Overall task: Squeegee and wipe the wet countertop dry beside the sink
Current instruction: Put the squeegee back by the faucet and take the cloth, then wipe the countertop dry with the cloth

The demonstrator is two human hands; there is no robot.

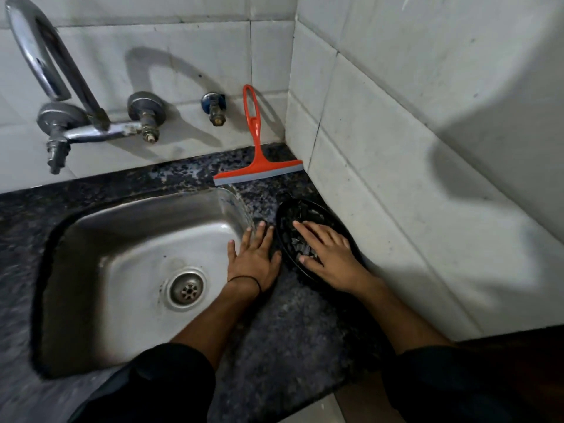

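An orange squeegee (pixel 255 151) with a grey rubber blade leans against the back tiles, its blade resting on the dark speckled countertop (pixel 283 328) behind the sink. My left hand (pixel 254 257) lies flat, fingers spread, on the counter at the sink's right rim. My right hand (pixel 326 254) rests palm down, fingers apart, on a black oval dish (pixel 293 215) that lies on the counter near the right wall. Neither hand grips anything. No cloth is in view.
A steel sink (pixel 128 270) with a round drain fills the left. A chrome tap (pixel 58 87) and a small valve (pixel 213 106) stick out of the back tiles. A white tiled wall (pixel 396 178) bounds the narrow counter strip on the right.
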